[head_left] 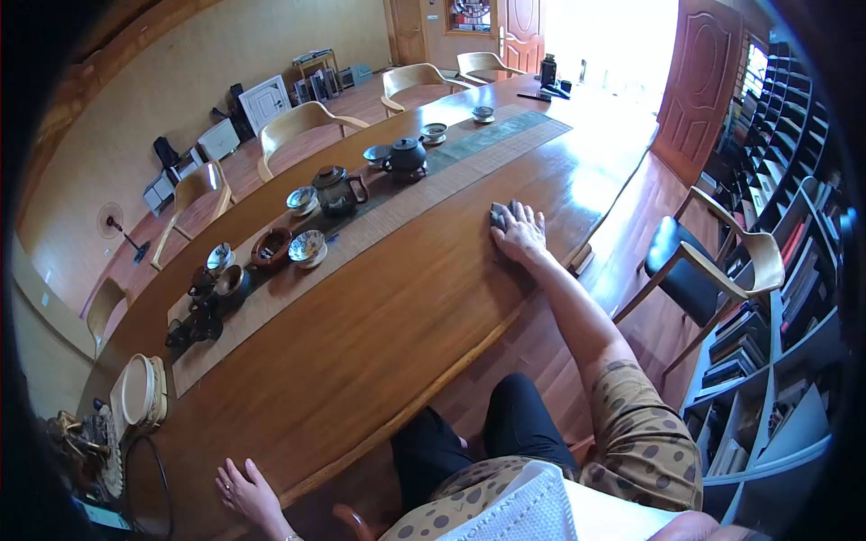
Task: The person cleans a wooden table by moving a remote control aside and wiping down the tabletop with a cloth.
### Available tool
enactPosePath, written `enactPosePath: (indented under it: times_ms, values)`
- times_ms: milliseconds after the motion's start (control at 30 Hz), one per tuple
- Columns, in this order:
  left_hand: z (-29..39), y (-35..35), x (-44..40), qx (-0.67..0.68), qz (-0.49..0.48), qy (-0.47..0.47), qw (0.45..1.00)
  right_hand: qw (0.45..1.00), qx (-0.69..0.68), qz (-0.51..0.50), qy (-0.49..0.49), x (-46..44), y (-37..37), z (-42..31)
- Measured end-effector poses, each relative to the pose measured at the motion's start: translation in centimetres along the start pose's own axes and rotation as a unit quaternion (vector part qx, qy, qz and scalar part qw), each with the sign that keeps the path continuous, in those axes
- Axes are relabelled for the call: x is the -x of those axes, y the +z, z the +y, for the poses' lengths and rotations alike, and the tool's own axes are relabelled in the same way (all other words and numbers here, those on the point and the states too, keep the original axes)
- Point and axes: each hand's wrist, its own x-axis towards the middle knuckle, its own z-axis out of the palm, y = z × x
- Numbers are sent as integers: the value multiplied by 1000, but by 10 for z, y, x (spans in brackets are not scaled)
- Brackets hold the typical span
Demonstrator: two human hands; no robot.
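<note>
My right hand (521, 236) reaches far out over the long wooden table (379, 307). It holds a dark grey cloth (498, 216) against the tabletop, with the fingers laid over it. Most of the cloth is hidden under the palm and fingers. At the near left, my left hand (245, 491) rests on the table by its front edge, fingers apart and nothing in them. Closest to that hand are a black cable (162, 473) and a pale oval dish (138, 389).
A woven runner (379, 219) carries a dark teapot (406, 155), a brown lidded pot (336, 191), a patterned bowl (308, 247) and several other cups. Wooden chairs (307, 126) line the far side. A black-seated chair (686, 261) and bookshelves (767, 361) stand at right.
</note>
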Motion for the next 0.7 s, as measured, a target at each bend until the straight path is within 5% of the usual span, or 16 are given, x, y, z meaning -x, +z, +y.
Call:
enactPosePath:
  times_ms: [100, 233, 433, 500, 633, 700]
  values:
    - [1, -2, 1, -10, 7, -3, 1000, 999, -16, 30, 42, 3, 2, -42]
    - [5, -12, 2, -2, -5, 2, 1000, 968, -132, -6, -212, 58, -13, -164]
    - [-1, -4, -1, 13, 9, 16, 1000, 824, -295, -74, -478, 217, -12, -285]
    - [1, -9, 1, 13, 6, 15, 1000, 776, -338, -43, -531, 245, -4, -291]
    - [4, -16, 4, 19, 6, 15, 1000, 765, -325, -59, -553, 194, -12, -246]
    - [7, -15, 4, 24, 9, 24, 999, 823, -263, -134, -486, 141, -42, -217]
